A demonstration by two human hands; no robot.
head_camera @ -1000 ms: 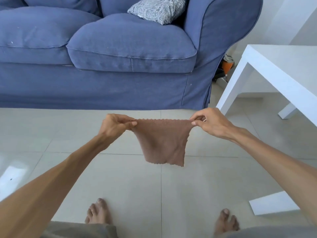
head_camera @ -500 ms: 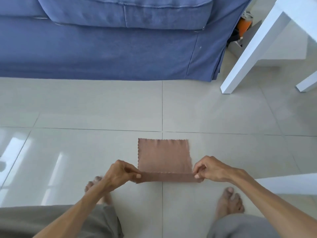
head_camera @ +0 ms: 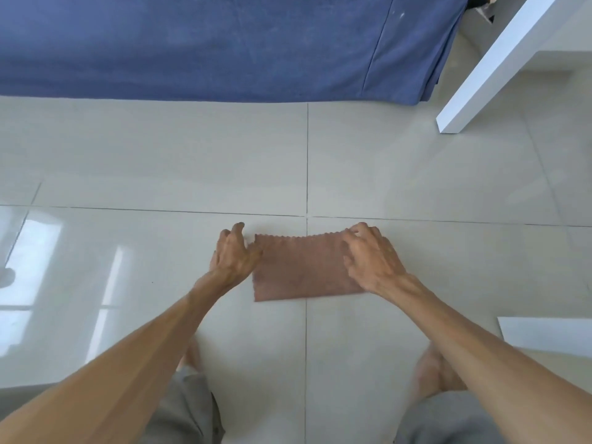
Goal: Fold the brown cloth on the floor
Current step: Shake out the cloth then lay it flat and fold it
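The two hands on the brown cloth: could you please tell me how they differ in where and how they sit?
The left hand sits at the brown cloth's left edge, mostly over bare floor tile, while the right hand lies on top of the cloth's right end, covering it. The left hand's fingers are gathered; the right hand's are spread, curled downward. Both are at the cloth's far scalloped edge.

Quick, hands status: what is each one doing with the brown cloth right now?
Left hand: fingers spread, at the left edge of the brown cloth; grip cannot be told.
Right hand: open, fingers pressing down on the cloth's right end.
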